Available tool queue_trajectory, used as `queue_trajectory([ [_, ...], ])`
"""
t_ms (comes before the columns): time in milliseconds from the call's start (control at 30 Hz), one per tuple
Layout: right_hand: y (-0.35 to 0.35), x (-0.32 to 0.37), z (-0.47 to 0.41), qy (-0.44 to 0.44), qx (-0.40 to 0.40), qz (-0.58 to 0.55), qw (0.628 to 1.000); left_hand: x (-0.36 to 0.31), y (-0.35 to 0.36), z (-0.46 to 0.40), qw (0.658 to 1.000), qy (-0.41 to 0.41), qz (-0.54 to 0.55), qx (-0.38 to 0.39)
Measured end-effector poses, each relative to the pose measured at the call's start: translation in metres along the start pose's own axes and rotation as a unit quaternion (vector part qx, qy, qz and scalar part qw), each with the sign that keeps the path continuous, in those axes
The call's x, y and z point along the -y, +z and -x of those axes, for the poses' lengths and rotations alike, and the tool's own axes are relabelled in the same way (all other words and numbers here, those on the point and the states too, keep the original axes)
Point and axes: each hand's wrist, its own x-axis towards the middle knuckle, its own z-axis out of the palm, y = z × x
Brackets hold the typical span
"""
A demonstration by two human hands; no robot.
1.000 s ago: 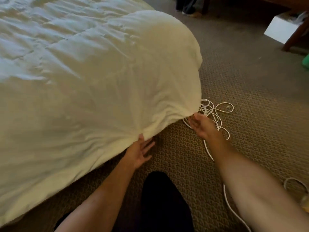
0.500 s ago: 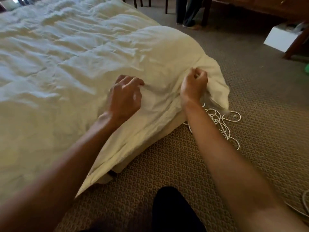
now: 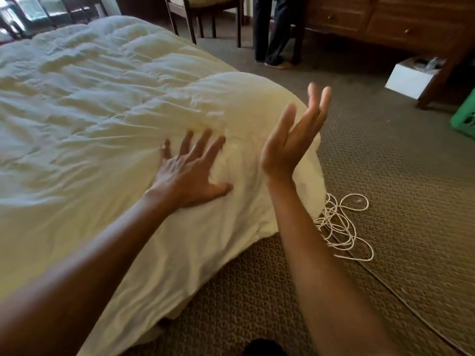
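On woven carpet (image 3: 385, 176), left hand (image 3: 190, 173) flattens puffy, wrinkled comforter (image 3: 102, 111).

1. Left hand (image 3: 189, 173): bare; its back is in view, with knuckles and tendon ridges showing and all five fingers visible.
2. Left forearm (image 3: 77, 265): no sleeve from the wrist to the frame edge at 8 o'clock.
3. Right hand (image 3: 288, 147): bare; its palm side is in view and the fingertips are blurred.
4. Right forearm (image 3: 321, 265): no sleeve from the wrist to the frame edge at 5 o'clock.
5. Black-clothed part (image 3: 264, 348), at 6 o'clock: rounded outline cut by the frame edge; knee or foot cannot be told.
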Motion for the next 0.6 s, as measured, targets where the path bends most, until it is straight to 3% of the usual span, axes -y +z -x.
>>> queue_trajectory([
  [100, -0.017, -0.089, 0.081, 0.164, 0.178, 0.091, 0.966, -0.001, 0.005, 0.002, 0.999, -0.003, 0.001, -0.036],
  [200, -0.042, -0.141, 0.093, 0.261, 0.266, 0.105, 0.922, -0.001, 0.008, 0.001, 0.998, -0.003, 0.011, -0.061],
  [233, -0.044, -0.137, 0.076, 0.293, 0.258, 0.096, 0.916, 0.0, 0.007, 0.002, 0.998, -0.004, 0.014, -0.066],
  [300, -0.042, -0.122, 0.027, 0.351, 0.111, 0.062, 0.928, -0.001, 0.008, 0.002, 0.997, -0.002, 0.02, -0.071],
  [367, -0.034, -0.088, -0.025, 0.299, -0.001, 0.001, 0.954, -0.001, 0.008, 0.002, 0.996, -0.005, 0.024, -0.081],
  [433, -0.026, -0.06, -0.057, 0.177, -0.002, -0.061, 0.982, -0.002, 0.011, 0.001, 0.996, -0.007, 0.02, -0.091],
  [500, -0.018, -0.067, -0.055, 0.115, 0.075, -0.061, 0.989, -0.002, 0.013, 0.0, 0.995, -0.011, 0.014, -0.102],
  [600, -0.027, -0.124, 0.005, 0.227, 0.273, 0.096, 0.93, -0.002, 0.013, 0.0, 0.994, -0.015, 0.004, -0.107],
])
